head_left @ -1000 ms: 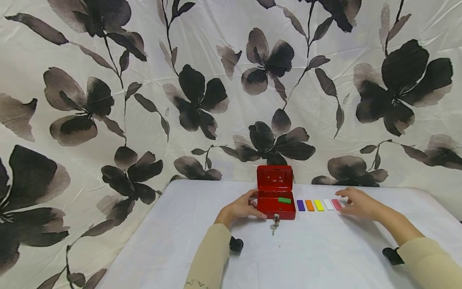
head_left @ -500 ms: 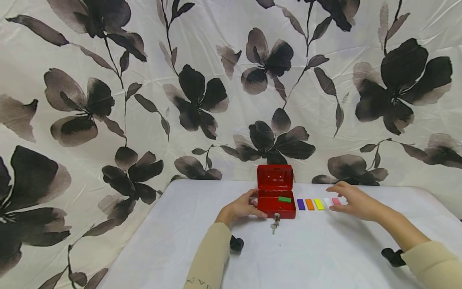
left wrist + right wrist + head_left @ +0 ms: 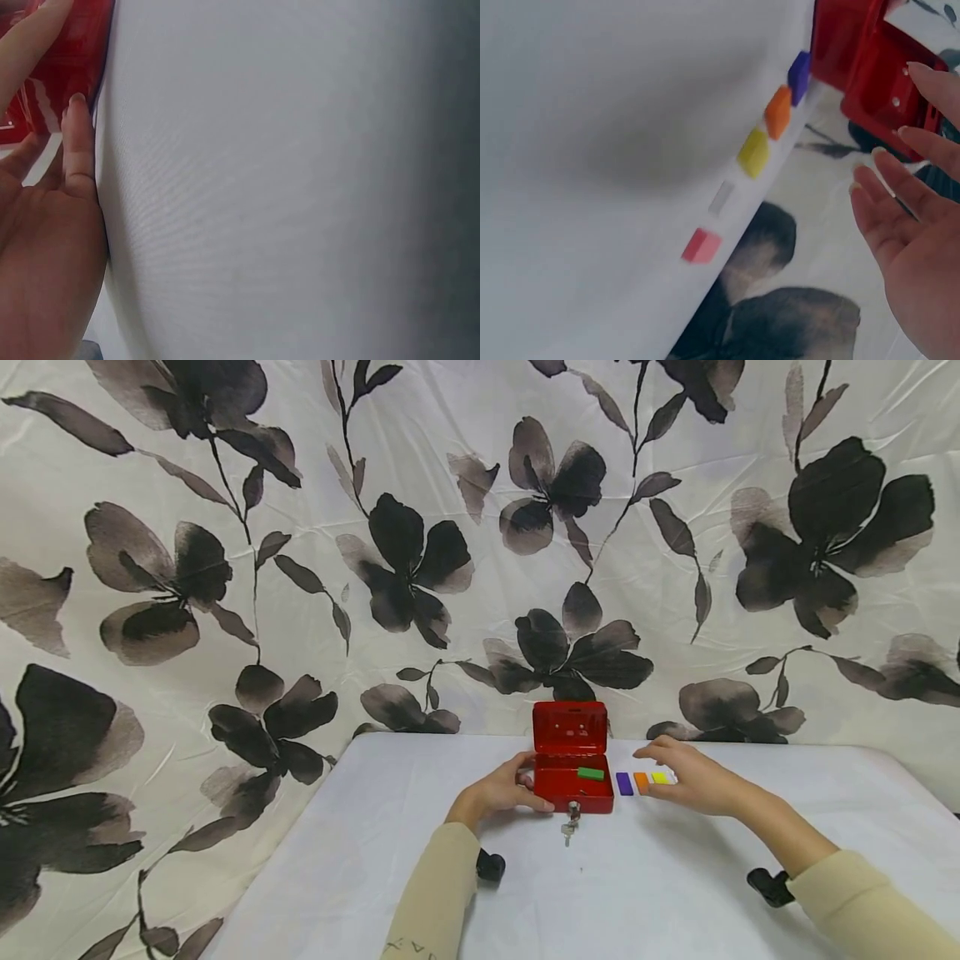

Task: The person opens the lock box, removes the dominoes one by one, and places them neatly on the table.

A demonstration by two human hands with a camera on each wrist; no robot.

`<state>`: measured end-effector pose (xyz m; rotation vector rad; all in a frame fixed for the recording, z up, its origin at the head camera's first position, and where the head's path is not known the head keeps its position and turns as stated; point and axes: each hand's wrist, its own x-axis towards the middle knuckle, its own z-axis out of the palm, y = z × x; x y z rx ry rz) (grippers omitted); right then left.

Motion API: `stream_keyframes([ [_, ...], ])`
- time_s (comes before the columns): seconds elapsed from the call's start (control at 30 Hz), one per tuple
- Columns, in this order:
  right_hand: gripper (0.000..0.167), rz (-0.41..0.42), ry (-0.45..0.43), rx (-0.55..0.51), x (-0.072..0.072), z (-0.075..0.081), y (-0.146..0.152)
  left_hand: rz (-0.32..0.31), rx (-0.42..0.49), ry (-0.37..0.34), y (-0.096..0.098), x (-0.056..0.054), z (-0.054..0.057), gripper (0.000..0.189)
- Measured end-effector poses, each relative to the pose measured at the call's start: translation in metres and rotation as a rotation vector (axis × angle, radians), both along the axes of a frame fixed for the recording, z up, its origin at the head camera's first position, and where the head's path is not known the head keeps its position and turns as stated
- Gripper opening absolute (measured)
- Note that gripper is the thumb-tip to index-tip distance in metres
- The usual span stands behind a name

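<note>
A red cash box (image 3: 594,805) stands with its lid (image 3: 570,728) up, and a green block (image 3: 590,773) lies inside. My left hand (image 3: 495,793) grips the box's left side, thumb at the front corner; in the left wrist view its fingers (image 3: 78,142) lie against the red wall. My right hand (image 3: 705,781) hovers over the row of blocks with fingers spread and nothing held. Left to right run a purple block (image 3: 624,784), an orange block (image 3: 641,782) and a yellow block (image 3: 659,777). The white block (image 3: 721,198) and pink block (image 3: 702,246) show in the right wrist view.
Two keys (image 3: 567,833) hang from the lock on the box front. A white cloth (image 3: 600,902) covers the table. Behind the far edge rises a pale curtain (image 3: 300,627) with dark flowers.
My right hand has moved left along the row, from the pink block to over the white and yellow ones. The left hand and the box have stayed put.
</note>
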<state>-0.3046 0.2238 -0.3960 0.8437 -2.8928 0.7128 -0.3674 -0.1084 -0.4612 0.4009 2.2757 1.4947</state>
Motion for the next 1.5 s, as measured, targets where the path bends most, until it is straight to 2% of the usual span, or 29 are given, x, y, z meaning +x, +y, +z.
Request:
stream_keyframes([
  [0.27, 0.049, 0.016, -0.031, -0.013, -0.008, -0.002, -0.031, -0.002, -0.005, 0.003, -0.002, 0.002, 0.001, 0.092],
  [0.57, 0.051, 0.016, -0.053, 0.002, -0.021, -0.007, -0.051, 0.0, -0.008, 0.0, -0.001, 0.001, 0.001, 0.092],
  [0.87, 0.042, 0.045, -0.044, 0.079, -0.039, -0.012, -0.069, -0.001, -0.016, 0.008, -0.002, 0.001, 0.004, 0.092],
  [1.03, 0.035, 0.017, -0.049, 0.163, -0.045, -0.013, -0.077, 0.0, -0.02, 0.003, -0.002, 0.001, 0.003, 0.093],
  [1.17, 0.034, -0.016, -0.053, 0.231, -0.047, -0.016, -0.08, -0.002, -0.012, -0.006, 0.0, 0.003, 0.003, 0.093],
  [1.5, 0.028, 0.002, -0.045, 0.252, -0.047, -0.015, -0.088, 0.012, -0.015, -0.003, 0.001, 0.003, 0.003, 0.095],
])
